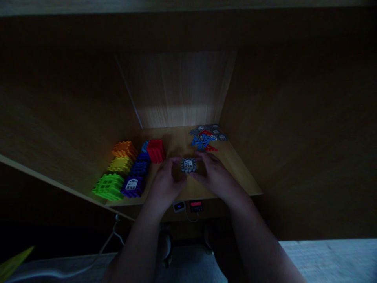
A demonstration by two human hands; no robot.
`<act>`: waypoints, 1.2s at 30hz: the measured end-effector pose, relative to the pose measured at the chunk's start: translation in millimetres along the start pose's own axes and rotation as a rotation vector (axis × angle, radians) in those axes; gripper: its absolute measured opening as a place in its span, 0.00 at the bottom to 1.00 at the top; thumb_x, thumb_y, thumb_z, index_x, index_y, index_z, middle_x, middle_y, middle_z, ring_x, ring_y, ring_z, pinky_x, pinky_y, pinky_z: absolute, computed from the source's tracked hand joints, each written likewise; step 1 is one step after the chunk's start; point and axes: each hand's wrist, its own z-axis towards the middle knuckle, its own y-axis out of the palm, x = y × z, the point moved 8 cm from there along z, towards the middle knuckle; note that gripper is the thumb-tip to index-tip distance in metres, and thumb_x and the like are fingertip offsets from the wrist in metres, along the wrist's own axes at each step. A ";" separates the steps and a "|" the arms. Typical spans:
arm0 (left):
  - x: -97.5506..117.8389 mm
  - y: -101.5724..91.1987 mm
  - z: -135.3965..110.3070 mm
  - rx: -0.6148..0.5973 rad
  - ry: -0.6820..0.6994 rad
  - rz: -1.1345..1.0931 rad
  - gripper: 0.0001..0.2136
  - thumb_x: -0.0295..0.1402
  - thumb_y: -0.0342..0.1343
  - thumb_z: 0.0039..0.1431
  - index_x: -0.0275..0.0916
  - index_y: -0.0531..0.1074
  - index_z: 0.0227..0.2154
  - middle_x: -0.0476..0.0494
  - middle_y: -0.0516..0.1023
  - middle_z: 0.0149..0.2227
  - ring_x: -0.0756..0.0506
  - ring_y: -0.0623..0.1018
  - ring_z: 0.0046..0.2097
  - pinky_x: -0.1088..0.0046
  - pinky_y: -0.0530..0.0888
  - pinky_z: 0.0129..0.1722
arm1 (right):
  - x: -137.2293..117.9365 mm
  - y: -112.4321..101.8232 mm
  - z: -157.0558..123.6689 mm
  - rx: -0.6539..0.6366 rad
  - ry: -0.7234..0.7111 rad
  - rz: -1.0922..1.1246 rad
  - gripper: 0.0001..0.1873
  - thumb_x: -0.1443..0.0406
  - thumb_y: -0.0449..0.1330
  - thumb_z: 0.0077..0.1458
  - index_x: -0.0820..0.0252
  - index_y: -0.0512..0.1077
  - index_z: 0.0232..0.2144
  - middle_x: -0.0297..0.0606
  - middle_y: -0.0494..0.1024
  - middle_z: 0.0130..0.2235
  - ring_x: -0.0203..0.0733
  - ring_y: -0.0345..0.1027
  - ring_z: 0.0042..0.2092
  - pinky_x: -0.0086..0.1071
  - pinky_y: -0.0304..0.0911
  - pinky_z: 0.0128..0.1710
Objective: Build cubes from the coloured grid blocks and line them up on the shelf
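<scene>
Between my two hands is a grey building block with notched edges and a white arched window. My left hand has its thumb and fingers curled around the block's left side. From the right, my right hand grips it with fingertips at the back and thumb at the front. The block is at or just above the wooden shelf board; the dim light hides which. Behind my right hand lies a loose pile of flat pieces, with blue ones, grey ones and red ones.
Stacks of notched pieces stand on the left: green, yellow, orange, purple with a white window, blue and red. Wooden side walls enclose the board. Small devices sit below its front edge.
</scene>
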 end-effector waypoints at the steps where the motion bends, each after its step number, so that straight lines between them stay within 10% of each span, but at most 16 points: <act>1: -0.1 -0.6 0.1 0.005 -0.001 0.008 0.22 0.22 0.67 0.58 0.42 0.74 0.54 0.41 0.83 0.56 0.38 0.81 0.60 0.56 0.77 0.63 | 0.1 0.6 0.1 -0.002 0.003 0.000 0.37 0.61 0.73 0.62 0.59 0.65 0.68 0.52 0.80 0.61 0.60 0.73 0.64 0.58 0.68 0.67; 36: -12.1 0.1 0.8 0.042 -0.187 -0.085 0.11 0.27 0.61 0.63 0.44 0.74 0.47 0.47 0.88 0.41 0.42 0.88 0.43 0.64 0.80 0.44 | 5.7 3.5 6.7 0.019 0.007 0.019 0.35 0.60 0.72 0.64 0.56 0.66 0.68 0.51 0.82 0.60 0.60 0.74 0.63 0.58 0.68 0.65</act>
